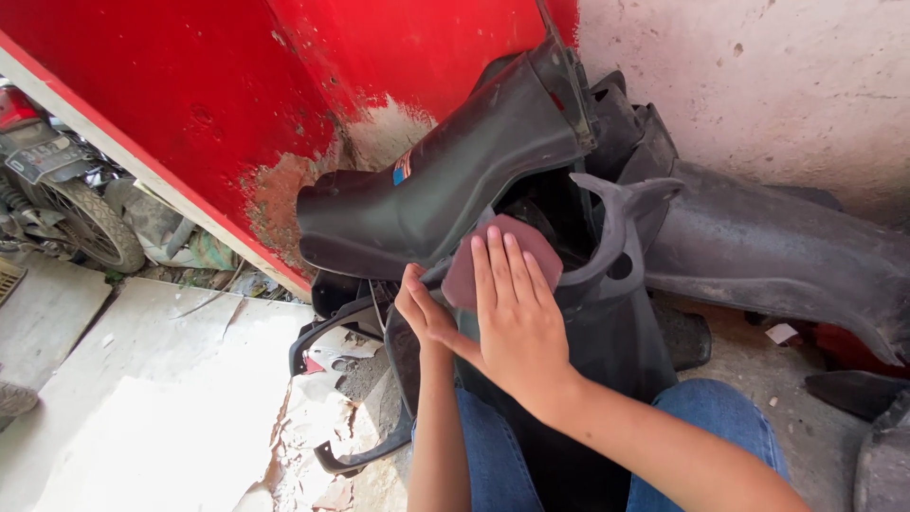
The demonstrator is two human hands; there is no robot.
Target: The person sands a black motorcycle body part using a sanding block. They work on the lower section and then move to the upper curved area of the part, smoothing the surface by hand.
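A: What's in hand here?

B: A black plastic scooter body panel point(607, 313), a leg-shield sort of piece, stood up between the person's knees in blue jeans point(720, 417), its top leaning in among other black fairing parts point(445, 190) stacked against the red wall point(190, 85).

A: And the hands?

B: The right hand point(517, 318) lies flat, fingers stretched out, pressing a reddish-brown sheet of sandpaper point(502, 256) against the upper face of the panel. No clenched grip there: the palm and fingers pin the sheet down. The left hand point(422, 308) is curled around the panel's left edge, just beside the right, its grip closed on that rim as far as I can see.

A: How would you expect the panel to handle?

B: Light for its bulk, I'd judge, and stiff along the moulded ribs but springy at thin edges. The surface looks dull and dusty, so not very slippery. The hooked tab point(616, 204) near the top looks like the sort of spot that could snap if levered.

A: Where to take hold, then?

B: Along the thick rolled edge, where the left hand is, or low on the body between the knees. The sandpaper is limp and thin; it needs flat pressure, or it will likely crease.

A: Anything else about?

B: A long grey mudguard-like piece point(787, 251) lies to the right, and a motorcycle wheel point(90, 228) shows far left.
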